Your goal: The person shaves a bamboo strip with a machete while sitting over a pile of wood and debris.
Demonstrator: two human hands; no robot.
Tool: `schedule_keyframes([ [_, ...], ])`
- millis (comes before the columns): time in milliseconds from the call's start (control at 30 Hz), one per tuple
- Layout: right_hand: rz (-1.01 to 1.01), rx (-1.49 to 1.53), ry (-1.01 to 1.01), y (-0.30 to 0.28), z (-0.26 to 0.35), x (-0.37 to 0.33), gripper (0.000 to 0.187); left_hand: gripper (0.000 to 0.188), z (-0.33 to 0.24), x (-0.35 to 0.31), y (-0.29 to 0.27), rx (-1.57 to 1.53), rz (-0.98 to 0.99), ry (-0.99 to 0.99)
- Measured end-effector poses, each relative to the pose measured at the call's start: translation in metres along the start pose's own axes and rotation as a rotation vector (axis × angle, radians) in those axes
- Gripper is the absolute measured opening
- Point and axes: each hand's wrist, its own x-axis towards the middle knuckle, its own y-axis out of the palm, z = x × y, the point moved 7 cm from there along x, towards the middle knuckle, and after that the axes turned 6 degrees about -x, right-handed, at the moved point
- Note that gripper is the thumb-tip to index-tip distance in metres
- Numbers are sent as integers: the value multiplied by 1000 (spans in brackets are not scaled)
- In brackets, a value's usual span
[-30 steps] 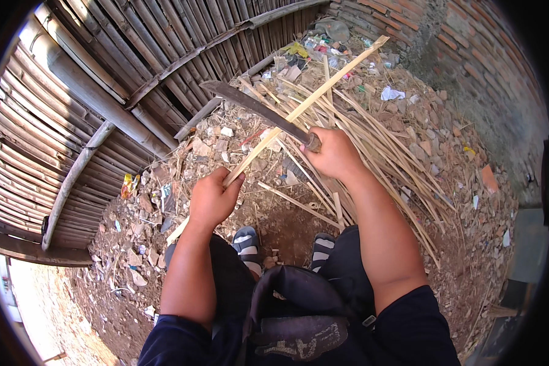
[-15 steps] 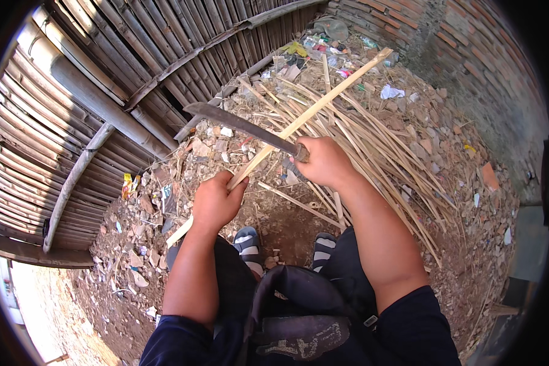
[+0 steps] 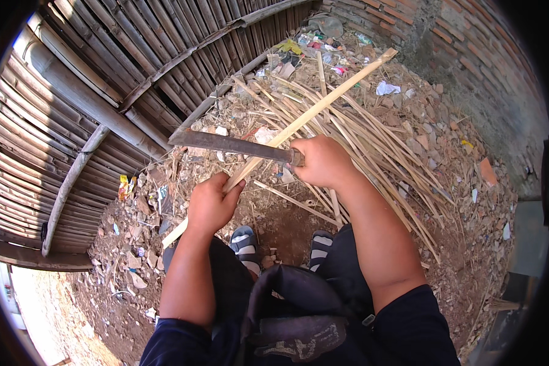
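My left hand (image 3: 212, 203) is closed around the lower part of a long, pale bamboo strip (image 3: 323, 102). The strip slants up to the right, its far end over the heap of sticks and its near end by my left thigh. My right hand (image 3: 321, 160) grips the handle of a machete (image 3: 232, 144) with a dark, worn blade. The blade points left and lies across the strip, above my left hand. Whether its edge bites into the strip cannot be made out. My fingers hide most of the machete's handle.
Beyond my hands a heap of thin bamboo strips (image 3: 372, 146) lies on rubble-strewn ground (image 3: 134, 293) with scattered litter. A bamboo slat wall (image 3: 73, 110) rises at the left, a brick wall (image 3: 470, 67) at the far right. My sandalled feet (image 3: 246, 247) are below my hands.
The machete has turned in my right hand: its tip is lower and farther left, and more of the blade's flat shows. My left hand still holds the strip, nearly in place.
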Motion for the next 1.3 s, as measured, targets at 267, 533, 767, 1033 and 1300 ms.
schedule_keyframes([
  [267,-150,276,145,-4,-38,6,26,39,-4,3,-5,-9,-29,-37],
  [533,-95,334,129,-9,-37,8,25,35,0,1,-14,3,-109,25],
  [767,-113,155,114,-16,-13,-5,22,35,0,2,-6,-31,-103,37],
  [1033,-95,199,152,-10,-42,1,21,40,-4,8,1,-29,25,-56],
  [1300,7,16,37,-5,12,-9,28,42,3,2,7,-15,91,-83],
])
